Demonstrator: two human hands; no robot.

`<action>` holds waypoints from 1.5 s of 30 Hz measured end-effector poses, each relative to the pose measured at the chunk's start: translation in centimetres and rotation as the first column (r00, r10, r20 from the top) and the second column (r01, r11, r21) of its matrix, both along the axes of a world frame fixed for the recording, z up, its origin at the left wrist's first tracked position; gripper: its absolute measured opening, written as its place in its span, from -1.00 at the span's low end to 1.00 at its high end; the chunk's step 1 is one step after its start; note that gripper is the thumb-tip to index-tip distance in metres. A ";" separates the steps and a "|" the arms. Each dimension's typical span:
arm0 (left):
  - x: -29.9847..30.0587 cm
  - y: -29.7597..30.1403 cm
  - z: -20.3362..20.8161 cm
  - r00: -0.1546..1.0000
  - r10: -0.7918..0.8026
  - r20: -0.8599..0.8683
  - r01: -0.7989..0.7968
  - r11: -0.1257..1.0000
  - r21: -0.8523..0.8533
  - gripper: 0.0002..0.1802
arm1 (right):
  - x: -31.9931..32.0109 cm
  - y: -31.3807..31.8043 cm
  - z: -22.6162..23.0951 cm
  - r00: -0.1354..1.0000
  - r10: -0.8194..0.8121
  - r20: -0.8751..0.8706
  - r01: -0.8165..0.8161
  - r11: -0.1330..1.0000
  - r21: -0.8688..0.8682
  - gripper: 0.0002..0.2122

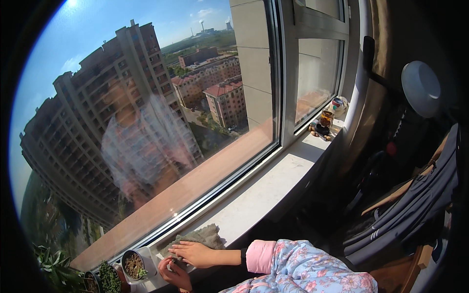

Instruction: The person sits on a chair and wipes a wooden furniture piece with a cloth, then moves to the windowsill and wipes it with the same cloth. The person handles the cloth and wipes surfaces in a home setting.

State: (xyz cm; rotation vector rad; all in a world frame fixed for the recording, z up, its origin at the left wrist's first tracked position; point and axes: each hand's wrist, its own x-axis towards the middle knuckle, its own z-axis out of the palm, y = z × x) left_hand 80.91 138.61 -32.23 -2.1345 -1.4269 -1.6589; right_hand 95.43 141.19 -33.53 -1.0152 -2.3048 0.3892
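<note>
A grey-green cloth [207, 236] lies bunched on the white windowsill [259, 195]. My right hand [198, 255] rests flat over its near side, fingers stretched toward the left. Just below, my left hand [175, 276] is curled at the sill's front edge, close to the right fingertips. A small dark patch shows between its fingers, and I cannot make out what it is. Left of both hands stands a pale square pot [149, 263] with soil and a small green sprout.
More potted plants [108, 276] crowd the lower left corner. The window pane [205, 161] rises along the sill. At the sill's far end sit a jar [326, 118] and several small objects. Dark clothing [405, 215] hangs at right, near a white round object [421, 89].
</note>
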 end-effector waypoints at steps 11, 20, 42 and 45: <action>0.3 0.2 -0.3 0.990 0.073 -0.119 -0.075 0.997 -0.011 -0.85 | 26.0 -4.6 0.0 0.680 -0.733 0.016 0.732 0.680 0.033 -0.60; 0.1 0.5 -0.7 0.982 0.112 -0.150 -0.115 0.993 -0.015 -0.85 | 44.9 -2.3 -0.9 0.036 -0.956 0.292 0.999 0.041 0.009 -0.54; 1.4 0.1 1.0 0.991 0.062 -0.119 -0.073 0.993 -0.091 -0.86 | 31.7 -5.4 -0.1 0.376 -0.911 0.168 0.921 0.387 0.040 -0.49; 1.3 0.1 0.9 0.986 0.082 -0.148 -0.091 0.994 -0.059 -0.86 | 24.3 -5.4 0.6 0.645 -0.750 0.146 0.757 0.654 0.015 -0.51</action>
